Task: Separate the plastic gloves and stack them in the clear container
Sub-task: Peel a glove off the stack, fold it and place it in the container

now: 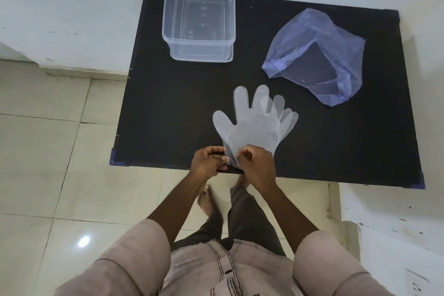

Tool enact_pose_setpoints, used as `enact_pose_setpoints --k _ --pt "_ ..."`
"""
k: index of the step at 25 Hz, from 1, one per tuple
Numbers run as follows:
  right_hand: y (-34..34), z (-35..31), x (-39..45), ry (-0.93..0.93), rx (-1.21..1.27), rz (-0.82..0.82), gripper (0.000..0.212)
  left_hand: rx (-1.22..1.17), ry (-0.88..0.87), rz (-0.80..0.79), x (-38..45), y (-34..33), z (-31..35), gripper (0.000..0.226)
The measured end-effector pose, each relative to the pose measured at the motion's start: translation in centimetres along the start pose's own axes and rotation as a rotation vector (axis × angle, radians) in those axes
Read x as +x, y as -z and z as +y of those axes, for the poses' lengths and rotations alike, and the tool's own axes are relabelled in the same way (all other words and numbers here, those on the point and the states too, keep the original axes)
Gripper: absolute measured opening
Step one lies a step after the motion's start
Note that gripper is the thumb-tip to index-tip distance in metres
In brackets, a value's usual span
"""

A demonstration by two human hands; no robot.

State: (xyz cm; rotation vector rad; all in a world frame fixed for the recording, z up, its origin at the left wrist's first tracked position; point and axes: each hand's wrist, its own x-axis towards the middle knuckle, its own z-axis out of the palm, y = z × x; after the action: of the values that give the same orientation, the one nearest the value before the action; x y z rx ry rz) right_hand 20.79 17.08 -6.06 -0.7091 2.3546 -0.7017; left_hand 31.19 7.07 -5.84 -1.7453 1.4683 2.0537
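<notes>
Black counter [168,115] by a white wall | both hands' fingers [242,155] pinching the cuff of the stuck-together plastic gloves [254,125] at the near edge | peeling step, nothing stacked yet | next: tease one layer free, carry it to the clear container [168,31], well beyond the fingers

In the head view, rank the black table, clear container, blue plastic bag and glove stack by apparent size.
1. Black table, clearly the largest.
2. and 3. Blue plastic bag and clear container look alike; I won't rank them.
4. Glove stack, smallest, though it lies nearer the camera.
</notes>
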Motion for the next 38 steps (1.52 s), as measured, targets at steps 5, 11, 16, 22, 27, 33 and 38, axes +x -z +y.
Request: enact_pose_setpoints --k 5,11,16,22,27,33,38 --pt "1.2 0.9 1.2 -0.137 0.28 -0.001 0.01 0.477 -0.32 0.257 -0.4 0.0 -1.3 0.03" --pt "1.0 0.6 2.0 -0.125 0.25 -0.033 0.017 1.356 -1.063 0.153 -1.5 -1.1 -5.2 0.064" --pt "0.6 0.7 2.3 -0.074 0.145 -0.049 0.023 1.326 -1.147 0.136 -2.2 -1.4 -4.6 0.058" --pt "0.9 0.2 2.4 -0.019 -0.04 -0.137 0.038 1.171 -1.066 0.196 -2.0 0.0 -3.7 0.053" --pt "0.4 -0.2 2.2 0.142 -0.081 -0.075 0.022 1.309 -0.98 0.132 -1.1 1.6 -4.7 0.057" --pt "-0.1 0.0 2.5 0.108 -0.085 -0.094 0.019 1.469 -0.85 0.036 -0.6 1.7 -6.0 0.063" --pt "-0.6 0.2 1.8 0.03 -0.054 -0.151 0.028 1.531 -0.768 -0.005 -0.4 1.5 -6.6 0.066"
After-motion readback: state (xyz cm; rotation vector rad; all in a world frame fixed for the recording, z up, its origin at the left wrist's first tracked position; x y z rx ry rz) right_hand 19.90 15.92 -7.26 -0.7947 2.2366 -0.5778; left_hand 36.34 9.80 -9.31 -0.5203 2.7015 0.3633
